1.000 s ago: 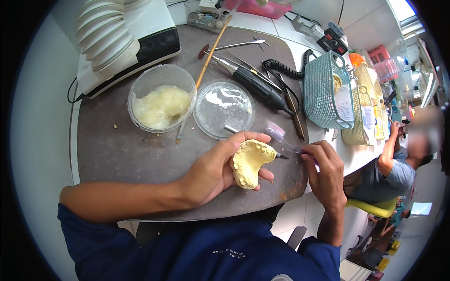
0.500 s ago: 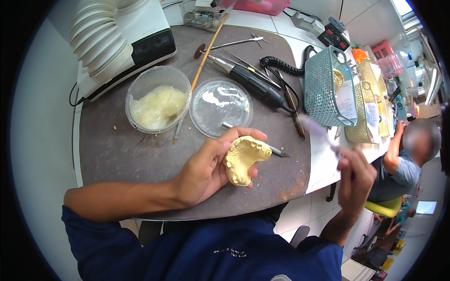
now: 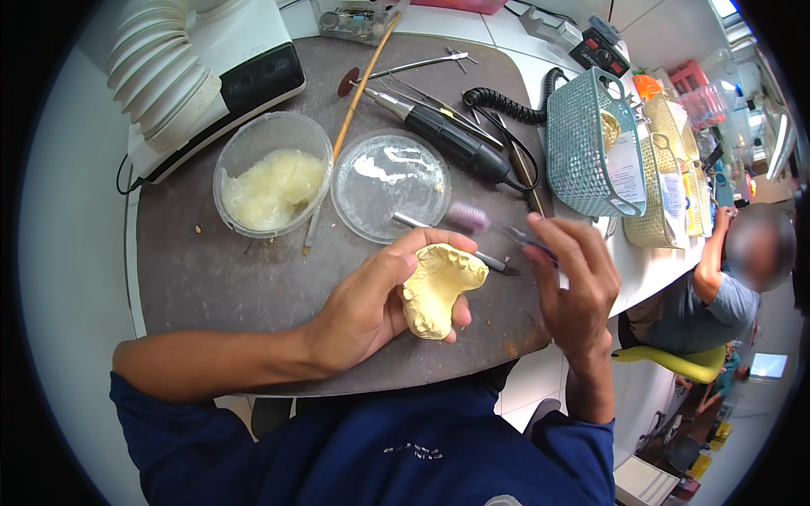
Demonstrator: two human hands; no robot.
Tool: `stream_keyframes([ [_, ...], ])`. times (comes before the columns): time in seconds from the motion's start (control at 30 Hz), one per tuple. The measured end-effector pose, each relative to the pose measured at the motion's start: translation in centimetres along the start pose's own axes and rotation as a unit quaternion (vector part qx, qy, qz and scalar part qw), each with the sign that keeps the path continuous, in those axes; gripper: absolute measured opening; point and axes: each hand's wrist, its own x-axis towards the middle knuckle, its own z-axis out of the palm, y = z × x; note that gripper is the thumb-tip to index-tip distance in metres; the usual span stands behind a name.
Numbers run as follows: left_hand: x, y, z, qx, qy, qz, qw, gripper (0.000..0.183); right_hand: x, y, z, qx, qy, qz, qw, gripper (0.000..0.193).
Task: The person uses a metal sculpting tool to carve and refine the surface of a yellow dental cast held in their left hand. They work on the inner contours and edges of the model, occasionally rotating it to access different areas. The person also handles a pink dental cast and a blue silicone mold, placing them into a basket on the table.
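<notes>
My left hand (image 3: 363, 308) is closed around a pale yellow plaster dental model (image 3: 437, 291), its tooth arch facing up. In my right hand (image 3: 578, 282) is a toothbrush (image 3: 469, 217) with a pinkish-purple bristle head, slightly blurred, pointing left just above the model and apart from it. A craft knife (image 3: 498, 264) lies on the bench behind the model, partly hidden by my left fingers. Beyond it rests a round clear lid (image 3: 388, 198) with some crumbs on it. A clear tub (image 3: 274, 173) of pale jelly-like material stands to its left.
A handpiece (image 3: 456, 139) with a coiled cord, a long wooden stick (image 3: 359, 101) and metal tools lie across the far bench. A blue-green basket (image 3: 591, 160) and cream baskets stand at right. A white machine with a ribbed hose (image 3: 160, 72) fills the far left. Another person (image 3: 692, 295) sits at right.
My right hand has swung left with the toothbrush, bringing its head over the bench near the model. My left hand still holds the model in about the same place.
</notes>
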Motion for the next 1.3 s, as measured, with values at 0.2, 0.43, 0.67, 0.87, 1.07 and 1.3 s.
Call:
stream_keyframes([
  [0.2, 0.1, 0.4, 0.1, 0.018, -0.013, -0.005, 1.0, 0.058, 1.0, -1.6, 0.9, 0.015, -0.153, -0.061, 0.986, 0.039],
  [0.43, 0.1, 0.3, 0.1, 0.019, -0.013, -0.009, 1.0, 0.06, 0.5, -0.4, -2.1, 0.094, -0.068, 0.094, 0.989, 0.036],
  [0.67, -0.1, 0.6, 0.6, 0.028, -0.002, -0.013, 1.0, 0.059, -3.3, -2.7, -0.7, 0.374, 0.215, 0.129, 0.893, 0.026],
  [0.87, -0.2, 1.0, 1.1, 0.037, 0.006, -0.032, 0.999, 0.063, -3.4, -4.4, 1.1, 0.292, 0.112, 0.043, 0.949, 0.02],
  [1.07, -0.5, 0.8, 1.2, 0.059, 0.004, -0.021, 0.998, 0.065, -3.7, -4.6, 1.4, 0.303, 0.074, 0.048, 0.949, 0.022],
  [1.3, -0.3, 0.9, 1.3, 0.032, 0.016, -0.035, 0.999, 0.066, -4.2, -5.0, 1.7, 0.364, 0.103, 0.1, 0.92, 0.018],
])
